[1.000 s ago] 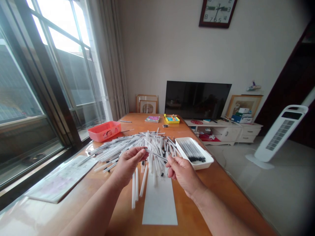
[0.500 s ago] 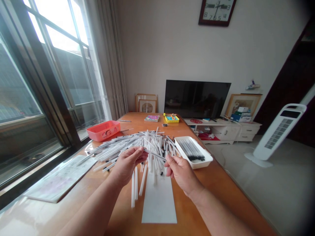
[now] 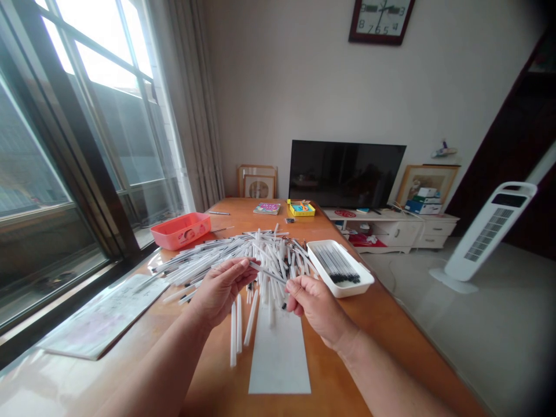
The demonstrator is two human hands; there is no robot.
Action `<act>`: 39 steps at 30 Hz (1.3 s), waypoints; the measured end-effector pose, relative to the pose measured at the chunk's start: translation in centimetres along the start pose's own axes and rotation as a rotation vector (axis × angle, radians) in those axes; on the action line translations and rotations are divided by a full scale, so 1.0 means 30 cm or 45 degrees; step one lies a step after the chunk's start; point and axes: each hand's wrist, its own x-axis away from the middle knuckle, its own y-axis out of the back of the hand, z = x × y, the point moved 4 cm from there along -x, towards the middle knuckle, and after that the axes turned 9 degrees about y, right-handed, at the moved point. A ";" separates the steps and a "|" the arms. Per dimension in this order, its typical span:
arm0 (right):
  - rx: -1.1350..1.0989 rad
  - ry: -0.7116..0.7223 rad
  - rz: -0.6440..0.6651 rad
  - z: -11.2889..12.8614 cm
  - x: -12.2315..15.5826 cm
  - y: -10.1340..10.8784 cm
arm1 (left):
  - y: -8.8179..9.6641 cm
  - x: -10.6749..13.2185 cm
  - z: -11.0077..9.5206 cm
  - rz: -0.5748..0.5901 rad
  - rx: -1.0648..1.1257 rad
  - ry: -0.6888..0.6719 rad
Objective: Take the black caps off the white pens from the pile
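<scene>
Over the pile, my left hand and my right hand hold one slender greyish pen between them, slanting down to the right. My left hand pinches its upper left end with thumb and fingers. The lower right end is pinched in my right hand, whose fingers cover the tip. Behind and below the hands spreads a heap of translucent white pen barrels, with dark and black parts mixed in. Beside my right hand, a white tray holds a row of pens with black ends.
A white sheet lies in front of the pile, with a few loose barrels to its left. A booklet and a red-pink box are on the left. At the table's far end sit a yellow box and a small book.
Both hands have shifted slightly left with the pen, and my right hand is a little closer to my left. The view has also shifted slightly. The pile and tray look unchanged.
</scene>
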 end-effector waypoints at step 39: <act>0.179 0.071 0.284 0.028 0.009 -0.011 | -0.061 0.015 0.040 0.132 -0.486 -0.079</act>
